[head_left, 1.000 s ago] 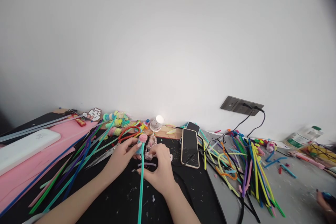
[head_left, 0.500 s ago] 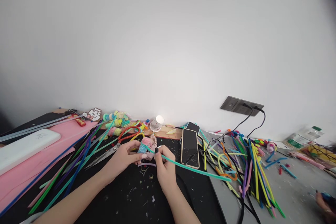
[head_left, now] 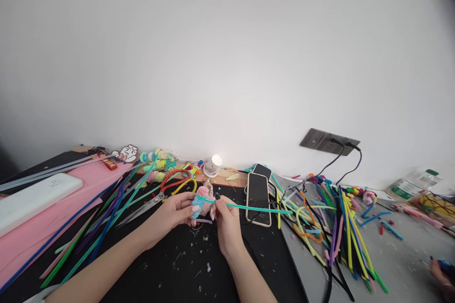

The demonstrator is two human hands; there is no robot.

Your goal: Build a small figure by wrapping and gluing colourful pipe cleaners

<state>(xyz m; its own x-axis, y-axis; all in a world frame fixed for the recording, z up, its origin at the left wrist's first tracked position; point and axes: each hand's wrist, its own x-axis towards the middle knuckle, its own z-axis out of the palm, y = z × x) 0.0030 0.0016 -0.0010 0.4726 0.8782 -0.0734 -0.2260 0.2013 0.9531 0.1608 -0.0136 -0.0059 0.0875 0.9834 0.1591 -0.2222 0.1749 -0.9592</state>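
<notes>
My left hand is closed round a small pink and blue wound bundle of pipe cleaners, held just above the black mat. My right hand pinches a teal pipe cleaner close to the bundle. The teal strand is partly wrapped round the bundle and its free end runs out to the right, over a phone in a light case.
Scissors with red handles lie left of my hands among long coloured pipe cleaners. A heap of pipe cleaners covers the grey surface at right. A white box on pink sheet lies far left. Another person's hand shows at bottom right.
The teal pipe cleaner swung from pointing down toward me to pointing right, winding round the bundle. Both hands rose slightly and drew closer together.
</notes>
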